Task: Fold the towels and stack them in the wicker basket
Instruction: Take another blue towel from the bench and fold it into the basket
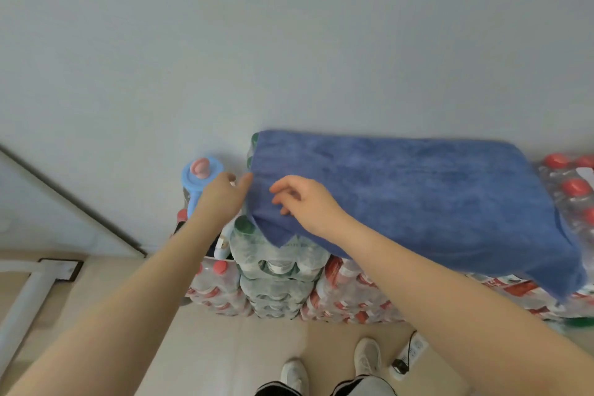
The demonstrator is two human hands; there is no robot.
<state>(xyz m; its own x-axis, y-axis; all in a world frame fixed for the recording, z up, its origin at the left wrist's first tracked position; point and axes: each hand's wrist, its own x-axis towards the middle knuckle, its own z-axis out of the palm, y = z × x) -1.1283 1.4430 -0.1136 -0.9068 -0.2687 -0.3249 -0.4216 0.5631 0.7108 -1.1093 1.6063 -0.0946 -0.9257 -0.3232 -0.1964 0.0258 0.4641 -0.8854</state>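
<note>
Blue towel [418,196] lying crosswise, left-right

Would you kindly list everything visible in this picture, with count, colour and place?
towel: one, blue, spread over the stacked bottle packs, its near-left corner hanging over the edge
bottle packs: several shrink-wrapped packs, red-capped and green-capped, stacked against the wall
container lid: one, light blue with a pink knob, left of the towel
power strip: one, white, on the floor at the right
wall: pale grey, behind the stack
shoes: two, white, on the beige floor
left hand: thumb at the towel's left edge
right hand: fingers curled on the towel near its left corner
</note>
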